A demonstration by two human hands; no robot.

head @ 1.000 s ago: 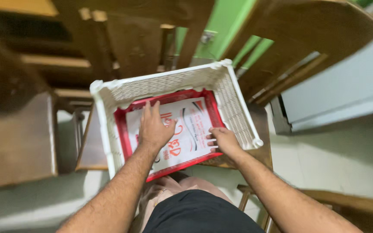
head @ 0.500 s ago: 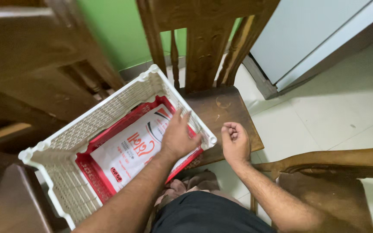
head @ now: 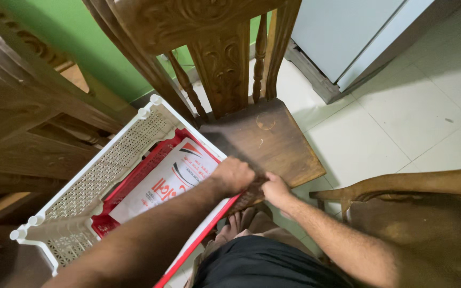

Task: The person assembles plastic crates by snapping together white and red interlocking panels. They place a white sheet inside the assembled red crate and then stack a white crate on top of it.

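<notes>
While gripped, crate (head: 108, 165) by 2 hands.

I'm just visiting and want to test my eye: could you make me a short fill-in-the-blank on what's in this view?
1. The white lattice basket holds a tray coloured ____.
2. The left hand and right hand meet at the front corner of a wooden ____.
3. The wall behind the furniture is painted ____.
4. On the red tray lies a printed white ____.

Missing words: red; chair; green; packet
</notes>
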